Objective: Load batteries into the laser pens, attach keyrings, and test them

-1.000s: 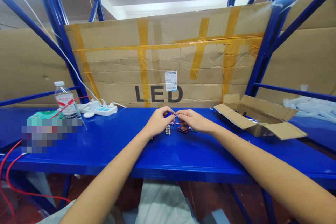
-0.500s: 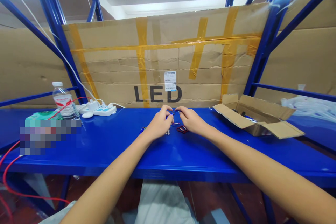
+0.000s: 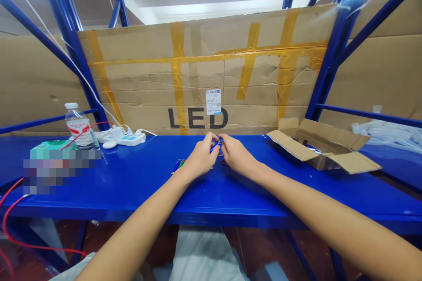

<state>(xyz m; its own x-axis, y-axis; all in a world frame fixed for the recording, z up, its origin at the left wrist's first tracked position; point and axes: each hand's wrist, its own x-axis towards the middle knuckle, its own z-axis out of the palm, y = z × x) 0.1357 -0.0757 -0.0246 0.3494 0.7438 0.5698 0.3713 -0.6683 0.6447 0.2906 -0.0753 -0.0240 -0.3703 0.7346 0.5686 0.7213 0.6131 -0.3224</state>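
Both hands meet above the blue table (image 3: 138, 184), fingertips almost touching. My left hand (image 3: 205, 154) is closed in a pinch on a small blue carabiner-like piece (image 3: 215, 145), a slim shiny part that shows between the fingers. On its other end, my right hand (image 3: 234, 151) pinches with thumb and forefinger; the fingers cover much of it. A red carabiner (image 3: 224, 163) lies under my right hand, mostly hidden. Left of my left wrist, slim blue and green pieces (image 3: 178, 166) rest on the table, partly behind the forearm.
An open cardboard box (image 3: 325, 145) with small dark and blue items stands at the right. At the left are a water bottle (image 3: 81, 127), a green pack (image 3: 49, 145) and a white power strip (image 3: 132, 139) with cables. A large cardboard sheet (image 3: 145, 88) closes off the back.
My hands have come closer together, and the blue piece now shows between both sets of fingers. My left hand now covers the small silvery beads and most of the red carabiner is hidden.
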